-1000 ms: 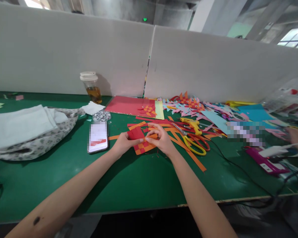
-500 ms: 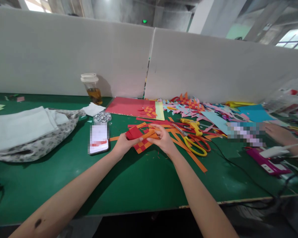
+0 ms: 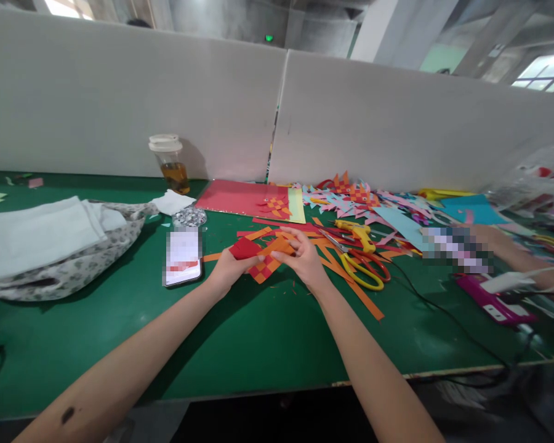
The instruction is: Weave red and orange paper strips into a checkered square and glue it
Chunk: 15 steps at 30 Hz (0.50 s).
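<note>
Left hand [image 3: 225, 269] and right hand [image 3: 305, 261] both pinch red-orange woven paper [image 3: 264, 264], centre of view, above green worktop [image 3: 258, 344]. Scissors [image 3: 362, 269] at 3 o'clock of it, glue gun [image 3: 357, 232] at 2, phone [image 3: 183, 257] at 9, lidded cup [image 3: 170, 163] at 10, red sheet [image 3: 242, 197] at 12.

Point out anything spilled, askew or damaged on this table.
Nothing looks spilled or damaged. Orange strips lie askew, crisscrossed near the scissors, and tiny scraps litter the table near the woven paper, which looks untidy rather than wrong.
</note>
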Each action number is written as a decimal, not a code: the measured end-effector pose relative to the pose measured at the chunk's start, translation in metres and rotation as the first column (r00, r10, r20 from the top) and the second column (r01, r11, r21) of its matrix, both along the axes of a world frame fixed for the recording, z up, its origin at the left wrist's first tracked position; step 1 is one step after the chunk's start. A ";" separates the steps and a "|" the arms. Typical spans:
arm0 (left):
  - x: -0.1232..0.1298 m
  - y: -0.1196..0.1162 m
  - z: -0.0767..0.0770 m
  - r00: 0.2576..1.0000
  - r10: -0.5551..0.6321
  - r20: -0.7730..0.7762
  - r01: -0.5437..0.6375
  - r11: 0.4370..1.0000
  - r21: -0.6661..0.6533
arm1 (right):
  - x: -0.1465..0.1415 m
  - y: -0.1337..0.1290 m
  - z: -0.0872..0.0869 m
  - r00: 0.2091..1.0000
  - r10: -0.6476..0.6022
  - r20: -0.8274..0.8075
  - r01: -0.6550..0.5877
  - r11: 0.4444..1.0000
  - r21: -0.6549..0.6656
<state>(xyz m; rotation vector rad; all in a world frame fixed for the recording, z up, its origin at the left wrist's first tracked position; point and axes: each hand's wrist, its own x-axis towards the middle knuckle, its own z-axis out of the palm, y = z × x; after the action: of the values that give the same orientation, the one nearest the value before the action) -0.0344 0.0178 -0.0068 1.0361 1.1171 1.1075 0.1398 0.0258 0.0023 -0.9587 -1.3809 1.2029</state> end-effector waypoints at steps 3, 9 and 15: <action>0.000 0.000 0.000 1.000 -0.001 -0.003 0.001 1.000 -0.010 | -0.001 -0.001 0.001 1.000 -0.008 -0.023 0.008 1.000 -0.005; 0.001 0.000 -0.001 0.995 0.039 0.091 -0.040 0.999 0.004 | -0.002 0.002 0.001 0.996 -0.074 -0.057 0.066 0.989 -0.133; 0.006 -0.005 0.002 0.996 0.019 0.087 -0.018 1.000 -0.008 | -0.004 0.001 0.004 0.989 -0.145 -0.036 0.134 0.968 -0.214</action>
<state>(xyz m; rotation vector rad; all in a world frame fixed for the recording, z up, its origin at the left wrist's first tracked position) -0.0284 0.0124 -0.0048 0.9647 1.0624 1.1520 0.1356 0.0271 0.0058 -1.1458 -1.1415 1.2753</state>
